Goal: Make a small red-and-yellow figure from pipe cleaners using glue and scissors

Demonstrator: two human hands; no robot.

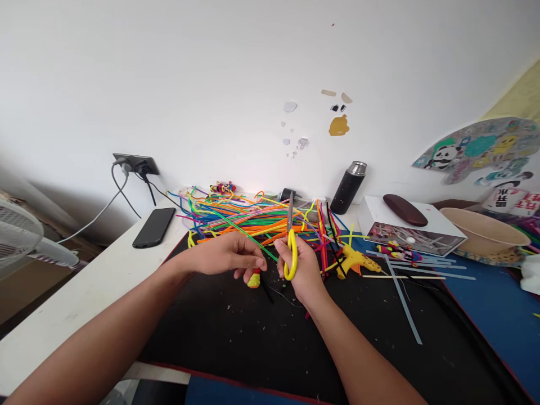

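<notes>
Scissors with yellow handles (292,256) stand nearly upright in my right hand (304,270), blades pointing toward the wall. My left hand (231,253) hovers just to their left, thumb and forefinger pinched together; whatever lies between the fingertips is too small to make out. Right below those fingertips shows a small yellow, orange and red fuzzy piece (253,280). Behind both hands spreads a pile of colourful pipe cleaners (253,219), and a green one (240,229) slants toward the gap between my hands. All this is over a black mat (253,337) dotted with scraps.
A yellow glue gun (356,261) lies right of my right hand, near grey strips (403,301) and a small colourful pipe-cleaner figure (399,253). Farther back stand a black bottle (348,188) and a white box (367,216). A phone (154,228) lies left, beside a fan (21,230).
</notes>
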